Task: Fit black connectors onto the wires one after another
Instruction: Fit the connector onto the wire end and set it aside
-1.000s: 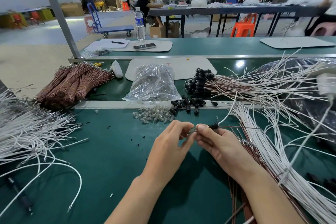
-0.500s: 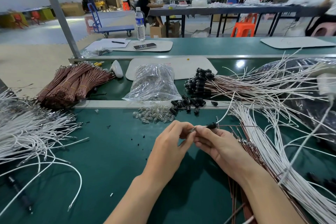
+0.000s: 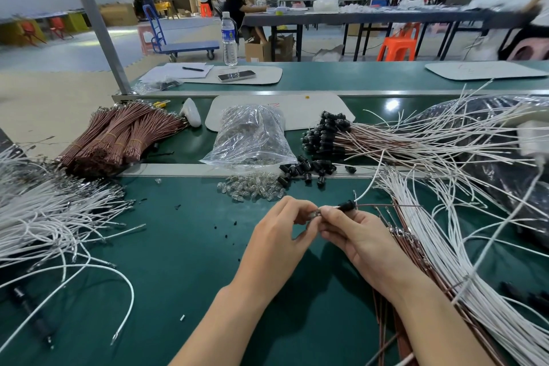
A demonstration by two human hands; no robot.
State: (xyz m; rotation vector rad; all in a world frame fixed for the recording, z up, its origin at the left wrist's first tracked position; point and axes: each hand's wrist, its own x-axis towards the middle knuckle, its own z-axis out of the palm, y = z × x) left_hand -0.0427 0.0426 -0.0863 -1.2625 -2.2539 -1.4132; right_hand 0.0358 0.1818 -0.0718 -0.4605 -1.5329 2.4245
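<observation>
Near the middle of the green bench the two hands meet fingertip to fingertip. The right hand pinches a black connector between thumb and forefinger, with its other fingers curled underneath. A thin brown wire runs out of the connector toward three o'clock, and a white wire curves away toward one o'clock. The left hand is curled too, its fingertips pinching a small clear bulb at the connector's left end; how far the bulb is seated cannot be told. At twelve o'clock from the hands lies a heap of clear bulbs. Loose black connectors lie just right of it, and a clear plastic bag sits behind. At one o'clock a sheaf of wires capped in black fans out to the right. Long white wires lie along the bench at three to four o'clock. More white wires spread at nine o'clock, and tied bundles of brown wire lie at eleven o'clock.
</observation>
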